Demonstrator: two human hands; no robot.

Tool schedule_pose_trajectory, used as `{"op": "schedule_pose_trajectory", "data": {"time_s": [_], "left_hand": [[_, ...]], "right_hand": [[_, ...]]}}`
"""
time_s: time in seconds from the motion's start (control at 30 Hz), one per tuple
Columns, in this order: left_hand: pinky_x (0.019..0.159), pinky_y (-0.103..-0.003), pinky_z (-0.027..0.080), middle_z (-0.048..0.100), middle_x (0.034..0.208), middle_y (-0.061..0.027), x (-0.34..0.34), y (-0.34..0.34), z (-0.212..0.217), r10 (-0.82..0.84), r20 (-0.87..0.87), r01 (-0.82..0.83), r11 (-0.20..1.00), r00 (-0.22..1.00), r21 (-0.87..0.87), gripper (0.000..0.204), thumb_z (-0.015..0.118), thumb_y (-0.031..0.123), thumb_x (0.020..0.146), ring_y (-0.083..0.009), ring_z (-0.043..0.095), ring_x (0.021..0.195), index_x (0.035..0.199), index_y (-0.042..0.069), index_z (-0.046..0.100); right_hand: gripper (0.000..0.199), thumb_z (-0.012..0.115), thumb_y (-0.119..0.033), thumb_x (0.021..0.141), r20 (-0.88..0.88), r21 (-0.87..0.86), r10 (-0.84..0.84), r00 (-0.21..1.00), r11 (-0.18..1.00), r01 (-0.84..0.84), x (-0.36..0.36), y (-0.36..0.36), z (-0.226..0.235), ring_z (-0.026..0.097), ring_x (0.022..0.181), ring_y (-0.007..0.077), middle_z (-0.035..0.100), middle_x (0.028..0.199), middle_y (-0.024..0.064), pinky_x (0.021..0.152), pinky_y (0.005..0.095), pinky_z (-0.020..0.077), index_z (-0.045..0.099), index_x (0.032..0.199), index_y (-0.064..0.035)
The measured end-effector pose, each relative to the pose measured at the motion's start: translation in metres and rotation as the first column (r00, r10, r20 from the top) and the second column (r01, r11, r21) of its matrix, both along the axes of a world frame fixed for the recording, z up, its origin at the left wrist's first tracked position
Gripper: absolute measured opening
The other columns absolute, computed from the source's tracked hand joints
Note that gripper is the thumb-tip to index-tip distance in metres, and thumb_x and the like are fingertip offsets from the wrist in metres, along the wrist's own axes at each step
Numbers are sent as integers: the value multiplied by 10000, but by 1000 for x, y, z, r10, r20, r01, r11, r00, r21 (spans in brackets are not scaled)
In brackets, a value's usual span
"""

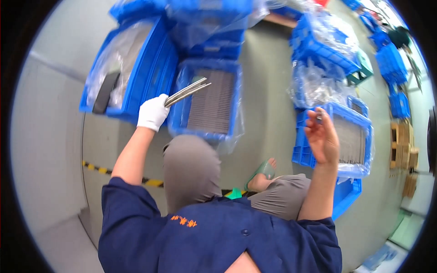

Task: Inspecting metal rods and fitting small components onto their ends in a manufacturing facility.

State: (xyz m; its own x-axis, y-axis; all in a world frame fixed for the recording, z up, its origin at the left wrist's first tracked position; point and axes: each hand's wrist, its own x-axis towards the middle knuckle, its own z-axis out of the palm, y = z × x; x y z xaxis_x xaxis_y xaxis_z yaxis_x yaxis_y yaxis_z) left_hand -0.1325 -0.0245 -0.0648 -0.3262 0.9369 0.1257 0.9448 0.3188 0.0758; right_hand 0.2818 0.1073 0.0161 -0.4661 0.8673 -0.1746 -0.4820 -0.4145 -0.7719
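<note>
My left hand, in a white glove, is closed around a bundle of several thin metal rods. The rods point up and to the right, over the left part of a blue crate lined with clear plastic. Inside that crate lie many grey rods packed side by side. My bare right hand is raised at the right with curled fingers, pinching a small dark, shiny piece too small to name. It is in front of another plastic-lined blue crate with greyish contents packed in rows.
Left of the middle crate stands a tall blue crate with a dark bar across its plastic. Stacked blue crates rise behind. More crates with plastic bags line the right. Wooden pallets stand farther right. Yellow-black tape marks the floor.
</note>
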Motion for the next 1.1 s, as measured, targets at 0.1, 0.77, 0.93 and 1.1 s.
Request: {"op": "schedule_pose_trajectory", "data": {"time_s": [0.1, 0.77, 0.93, 1.1], "left_hand": [[520, -407, 449, 577, 618, -103, -24, -21, -66, -41, -37, 35, 987, 998, -157, 68, 507, 186, 742, -279, 581, 583, 736, 120, 526], [705, -395, 426, 577, 849, -71, -4, 80, -252, -422, 218, 475, 797, 880, -374, 253, 432, 82, 740, -245, 578, 807, 978, 135, 496], [822, -388, 394, 503, 1048, -80, 14, 92, -231, -342, 250, 423, 742, 906, -520, 452, 583, 260, 689, -247, 492, 988, 1106, 133, 463], [905, -388, 330, 444, 1127, -87, 27, 95, -232, -350, 283, 423, 869, 893, -258, 655, 638, 402, 613, -258, 412, 1052, 1171, 129, 433]], "right_hand": [[285, 484, -205, 862, 85, -31, -11, 996, 999, 14, -2, 4, -8, 524, 807, 137, 565, 1002, 91, 705, 254, 450, 478, 1106, -56], [278, 519, -201, 845, 396, -208, -123, 910, 953, 220, -3, 20, -61, 538, 807, 132, 562, 992, 87, 690, 245, 460, 503, 1081, -55], [277, 519, -203, 845, 437, -206, -149, 887, 943, 260, 1, 22, -63, 540, 795, 132, 565, 986, 90, 690, 247, 463, 505, 1078, -53], [285, 524, -204, 842, 447, -204, -140, 884, 946, 253, 1, 24, -59, 537, 798, 130, 565, 989, 89, 691, 245, 461, 503, 1083, -55]]}}
